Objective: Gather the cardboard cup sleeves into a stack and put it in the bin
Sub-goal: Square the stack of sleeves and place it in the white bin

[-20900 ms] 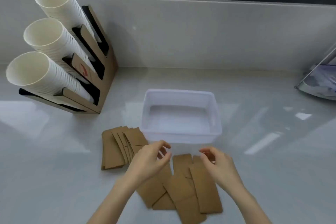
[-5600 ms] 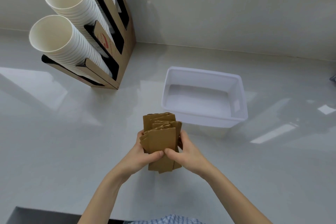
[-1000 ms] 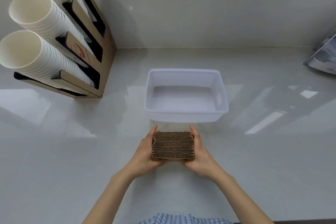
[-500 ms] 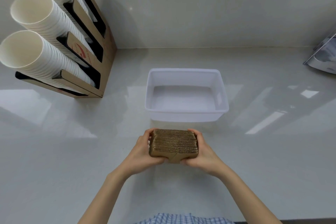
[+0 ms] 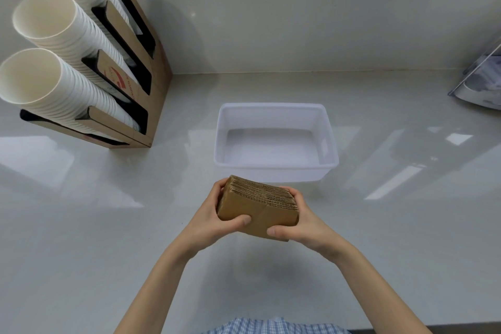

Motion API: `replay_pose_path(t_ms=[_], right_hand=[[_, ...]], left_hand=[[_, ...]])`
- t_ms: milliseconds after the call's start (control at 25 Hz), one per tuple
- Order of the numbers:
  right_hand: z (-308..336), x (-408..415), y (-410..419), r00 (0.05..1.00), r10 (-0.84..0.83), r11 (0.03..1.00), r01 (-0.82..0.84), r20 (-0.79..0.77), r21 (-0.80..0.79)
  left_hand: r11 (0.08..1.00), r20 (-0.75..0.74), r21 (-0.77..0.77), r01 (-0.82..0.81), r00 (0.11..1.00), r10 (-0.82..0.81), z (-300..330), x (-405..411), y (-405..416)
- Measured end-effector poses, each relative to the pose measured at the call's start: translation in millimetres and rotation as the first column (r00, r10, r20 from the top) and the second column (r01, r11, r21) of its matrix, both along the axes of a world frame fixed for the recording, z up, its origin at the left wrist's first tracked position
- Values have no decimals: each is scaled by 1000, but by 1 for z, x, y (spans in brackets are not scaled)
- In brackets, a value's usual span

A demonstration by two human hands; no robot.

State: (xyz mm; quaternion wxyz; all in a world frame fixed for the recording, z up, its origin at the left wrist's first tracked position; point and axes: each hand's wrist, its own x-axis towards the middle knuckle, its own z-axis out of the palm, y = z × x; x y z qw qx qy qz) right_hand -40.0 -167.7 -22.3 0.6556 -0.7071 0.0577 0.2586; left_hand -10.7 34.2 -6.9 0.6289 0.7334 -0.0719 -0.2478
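1. The stack of cardboard cup sleeves point(image 5: 257, 205) is held above the worktop point(image 5: 81, 225), just on the near side of the bin point(image 5: 275, 169) and not inside it.
2. Its long axis runs left to right, slightly tilted, with the corrugated edges facing up and away and a flat brown face toward the person.
3. The left hand point(image 5: 210, 218) is curled around the stack's left end, thumb pressed on the flat face.
4. The right hand point(image 5: 302, 221) clasps the right end the same way, thumb on the lower edge.
5. The white bin sits mid-worktop; a cup dispenser point(image 5: 127, 84) stands at the far left edge against the wall.
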Motion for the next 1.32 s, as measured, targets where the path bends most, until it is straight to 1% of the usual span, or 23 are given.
replay_pose_path(t_ms=[160, 240, 320, 400, 480, 520, 600, 760, 920, 1080, 1240, 1320], right_hand=[[9, 1, -3, 999, 53, 998, -53, -8, -43], [18, 6, -6, 998, 54, 992, -52, 14, -118], [29, 12, -7, 991, 118, 971, -100, 70, -218], [38, 17, -3, 967, 242, 922, -202, 84, -331], [42, 20, 2, 925, 374, 845, -314, 60, -432], [42, 21, 5, 910, 411, 818, -342, 54, -462], [41, 21, 10, 900, 429, 807, -345, 73, -479], [37, 19, 13, 919, 387, 835, -312, 80, -454], [32, 17, 11, 949, 313, 902, -284, 37, -325], [33, 17, 8, 987, 161, 972, -156, 17, -175], [43, 25, -1, 998, 58, 995, -58, 1, -81], [51, 33, -5, 1000, 20, 1000, -20, 12, -8]], left_hand=[[1000, 5, 1, -2, 1000, 2, 1, 0, 3], [1000, 5, 1, 15, 1000, -15, 2, 0, 5], [999, 3, 11, 52, 999, -52, 2, 1, 5], [994, 7, 27, 103, 995, -103, 3, 0, 4], [991, 11, 29, 133, 991, -133, 5, 0, 1], [990, 13, 27, 141, 990, -142, 5, 1, 1], [987, 20, 31, 157, 987, -158, 6, 3, 1], [982, 19, 53, 182, 983, -184, 6, 4, 1], [983, 3, 74, 167, 986, -168, 10, 8, -1], [989, 10, 116, 90, 996, -92, 21, 20, 3], [998, 63, 58, 0, 998, -4, 33, 39, 13], [994, 90, 74, -83, 993, 76, 35, 49, 14]])
